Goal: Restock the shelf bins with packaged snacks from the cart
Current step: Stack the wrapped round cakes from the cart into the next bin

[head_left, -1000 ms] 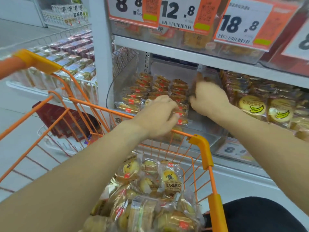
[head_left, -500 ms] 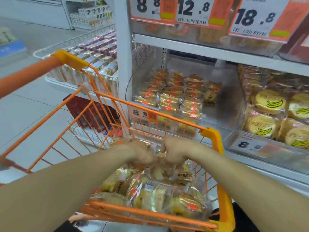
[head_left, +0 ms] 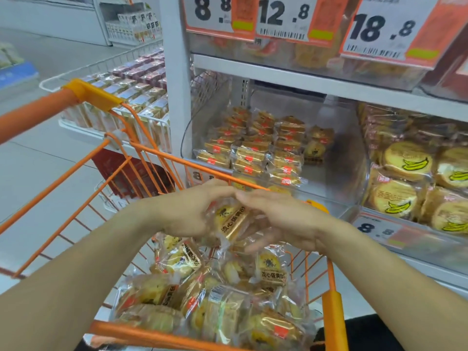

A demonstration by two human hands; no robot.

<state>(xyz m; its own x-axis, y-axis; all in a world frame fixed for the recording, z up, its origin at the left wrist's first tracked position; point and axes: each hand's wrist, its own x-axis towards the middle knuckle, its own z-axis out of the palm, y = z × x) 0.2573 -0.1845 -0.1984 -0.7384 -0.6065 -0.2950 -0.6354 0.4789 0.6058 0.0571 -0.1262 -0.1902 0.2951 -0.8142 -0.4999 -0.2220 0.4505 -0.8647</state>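
Note:
Above the orange wire cart (head_left: 334,307), my left hand (head_left: 187,211) and my right hand (head_left: 283,219) hold a small bunch of clear-wrapped yellow snack packs (head_left: 231,221) between them, fingertips meeting over the top. The cart basket holds a heap of the same snack packs (head_left: 215,295). Behind it, the clear shelf bin (head_left: 339,173) has rows of packed snacks (head_left: 255,150) on its left side and a bare stretch on its right.
A neighbouring bin to the right holds round banana-print cakes (head_left: 407,183). Price cards (head_left: 379,26) hang from the shelf above. A white wire rack of boxed goods (head_left: 131,95) stands to the left, with a red box (head_left: 119,171) low behind the cart.
Both hands left the shelf bin, dropped into the cart, and now lift a bunch of snack packs out of the heap. The view swung left and down.

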